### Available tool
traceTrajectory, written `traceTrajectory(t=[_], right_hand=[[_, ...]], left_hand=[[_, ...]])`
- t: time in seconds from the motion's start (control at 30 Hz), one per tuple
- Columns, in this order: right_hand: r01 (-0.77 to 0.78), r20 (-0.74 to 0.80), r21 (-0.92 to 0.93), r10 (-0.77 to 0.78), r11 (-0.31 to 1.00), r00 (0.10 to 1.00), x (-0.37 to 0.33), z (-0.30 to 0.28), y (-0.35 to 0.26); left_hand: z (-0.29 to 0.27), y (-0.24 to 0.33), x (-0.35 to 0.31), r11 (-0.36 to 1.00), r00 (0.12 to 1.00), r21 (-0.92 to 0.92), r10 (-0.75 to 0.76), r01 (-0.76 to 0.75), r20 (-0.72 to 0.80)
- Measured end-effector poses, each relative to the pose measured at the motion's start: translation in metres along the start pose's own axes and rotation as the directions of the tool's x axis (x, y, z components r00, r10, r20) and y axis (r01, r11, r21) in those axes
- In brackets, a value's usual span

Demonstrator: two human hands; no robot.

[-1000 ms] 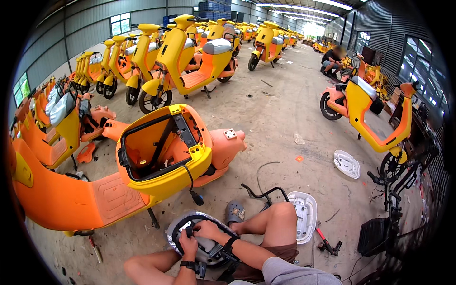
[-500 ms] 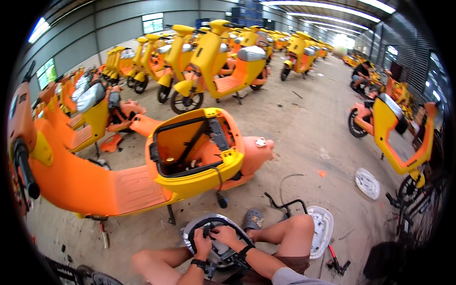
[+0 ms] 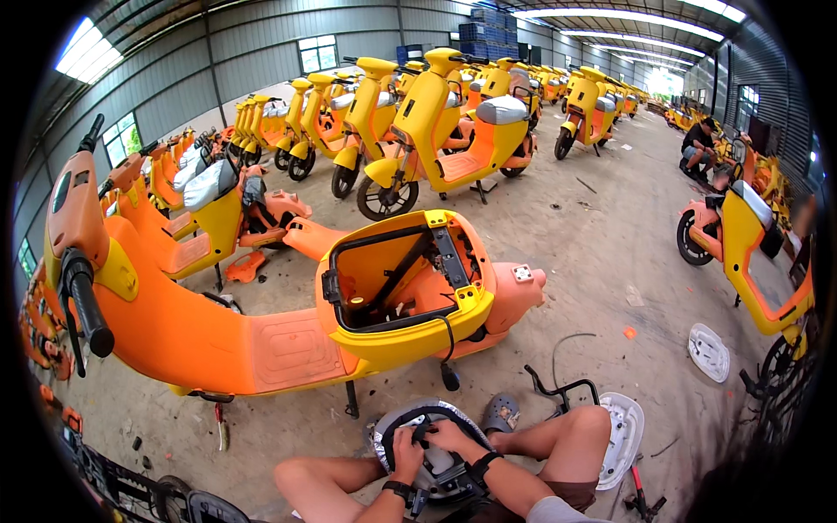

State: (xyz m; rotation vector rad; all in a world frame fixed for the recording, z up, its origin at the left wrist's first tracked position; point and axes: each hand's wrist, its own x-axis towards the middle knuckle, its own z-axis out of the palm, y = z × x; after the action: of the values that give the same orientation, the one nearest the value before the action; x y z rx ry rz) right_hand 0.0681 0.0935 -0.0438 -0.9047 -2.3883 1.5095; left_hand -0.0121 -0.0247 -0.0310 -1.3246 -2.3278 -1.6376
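A scooter seat lies underside up between my legs, with silver covering and a dark band round its rim. My left hand is closed on a small black part above the seat's upper portion. Just to its right, my right hand has its fingers curled against the same part. Its exact kind is hidden by my fingers. Beyond the seat stands an orange and yellow scooter, its seat opening uncovered, with a black cable dangling down its side.
By my right knee are a black bent tube frame, a white oval panel and a red-handled tool. Another white panel lies farther right. Scooters stand in rows behind. A person squats at the far right.
The whole view has swung, so the scene sits farther right in the picture. Both hands stay together at the seat, with slightly shifted fingers.
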Motion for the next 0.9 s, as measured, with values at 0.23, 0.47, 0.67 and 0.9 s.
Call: traceTrajectory(t=[0.23, 0.47, 0.67, 0.9], right_hand=[[-0.335, 0.426, 0.318, 0.182, 0.887, 0.886, 0.013, -0.018, 0.003], [-0.159, 0.285, 0.185, 0.102, 0.97, 0.953, 0.012, -0.006, 0.016], [0.232, -0.162, -0.447, -0.333, 0.864, 0.929, -0.017, 0.003, -0.015], [0.296, -0.169, -0.447, -0.404, 0.844, 0.899, -0.028, -0.004, -0.04]], left_hand=[[-0.002, -0.001, -0.003, 0.998, 0.998, -0.034, 0.051, -0.052, -0.029], [0.001, -0.003, -0.006, 0.995, 0.994, -0.043, -0.096, 0.094, -0.047], [-0.004, 0.002, -0.003, 0.974, 0.976, -0.082, -0.213, 0.21, -0.031], [-0.002, -0.017, -0.003, 0.916, 0.93, -0.19, -0.366, 0.353, -0.041]])
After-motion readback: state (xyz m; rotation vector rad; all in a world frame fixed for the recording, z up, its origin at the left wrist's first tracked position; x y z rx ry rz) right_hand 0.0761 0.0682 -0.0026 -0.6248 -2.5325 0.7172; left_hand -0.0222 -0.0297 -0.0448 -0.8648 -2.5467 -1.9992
